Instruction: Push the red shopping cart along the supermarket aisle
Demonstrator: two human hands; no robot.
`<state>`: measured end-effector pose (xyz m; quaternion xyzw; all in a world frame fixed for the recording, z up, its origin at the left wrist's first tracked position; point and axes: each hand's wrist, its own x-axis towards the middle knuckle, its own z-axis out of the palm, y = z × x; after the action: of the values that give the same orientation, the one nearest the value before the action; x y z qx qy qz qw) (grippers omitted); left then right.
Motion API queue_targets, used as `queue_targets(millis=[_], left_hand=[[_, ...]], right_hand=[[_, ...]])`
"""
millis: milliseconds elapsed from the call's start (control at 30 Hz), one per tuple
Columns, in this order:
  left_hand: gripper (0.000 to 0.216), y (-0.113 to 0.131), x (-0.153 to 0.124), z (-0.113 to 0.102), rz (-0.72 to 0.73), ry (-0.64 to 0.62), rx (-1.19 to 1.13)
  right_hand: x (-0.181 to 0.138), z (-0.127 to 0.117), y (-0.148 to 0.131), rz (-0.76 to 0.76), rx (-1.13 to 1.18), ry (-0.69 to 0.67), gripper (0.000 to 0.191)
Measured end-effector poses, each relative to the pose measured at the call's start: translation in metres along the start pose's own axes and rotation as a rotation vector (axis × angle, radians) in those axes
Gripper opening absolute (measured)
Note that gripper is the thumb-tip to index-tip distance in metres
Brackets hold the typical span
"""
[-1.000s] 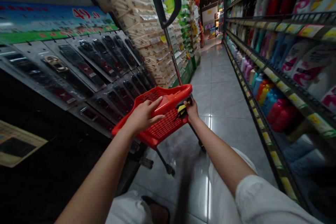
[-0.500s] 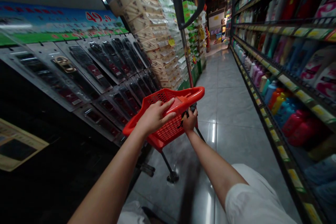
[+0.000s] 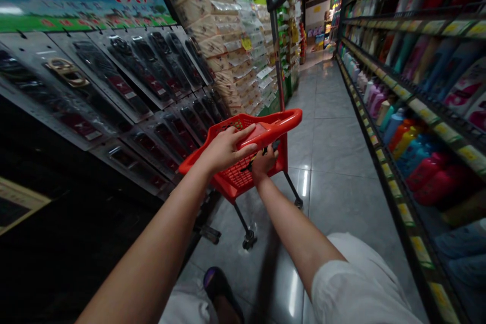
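A red plastic shopping basket (image 3: 243, 177) on wheels stands in a shop aisle, with a tall dark pull handle (image 3: 274, 35) rising from its far side. My left hand (image 3: 224, 148) lies on the basket's near rim with the fingers laid flat over the edge. My right hand (image 3: 263, 161) is curled closed against the basket's near wall, under the rim, on a small dark part that I cannot make out. The basket's inside is mostly hidden by my hands.
Hanging packs of dark goods (image 3: 125, 86) cover the left wall. Stacked paper-goods packs (image 3: 228, 35) stand beyond them. Shelves of coloured bottles (image 3: 402, 126) run along the right. The grey tiled floor (image 3: 330, 131) stretches ahead. My foot (image 3: 216, 288) shows at the bottom.
The basket has shifted slightly right and nearer the wall of hanging packs. My right hand has moved left under the rim; a yellow and black thing seen by it earlier no longer shows.
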<state>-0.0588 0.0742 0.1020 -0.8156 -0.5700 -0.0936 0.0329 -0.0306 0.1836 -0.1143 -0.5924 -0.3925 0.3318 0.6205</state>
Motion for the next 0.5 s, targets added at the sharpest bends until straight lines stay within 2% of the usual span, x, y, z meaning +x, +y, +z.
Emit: queue_targets(millis=[100,300,400,500], left_hand=[[0.067,0.005,0.003,0.000,-0.028,-0.002,-0.005],[0.068,0.011,0.004,0.000,-0.060,-0.009,0.000],[0.069,0.010,0.007,0.000,-0.068,-0.010,-0.001],[0.070,0.012,0.011,0.002,-0.082,-0.003,-0.005]], right_hand=[[-0.002,0.000,0.011,0.024,0.000,0.088,0.058],[0.013,-0.010,0.087,0.204,0.065,0.171,0.058],[0.010,-0.010,0.103,0.161,0.154,0.088,0.054],[-0.021,-0.001,0.101,0.174,0.222,-0.074,0.049]])
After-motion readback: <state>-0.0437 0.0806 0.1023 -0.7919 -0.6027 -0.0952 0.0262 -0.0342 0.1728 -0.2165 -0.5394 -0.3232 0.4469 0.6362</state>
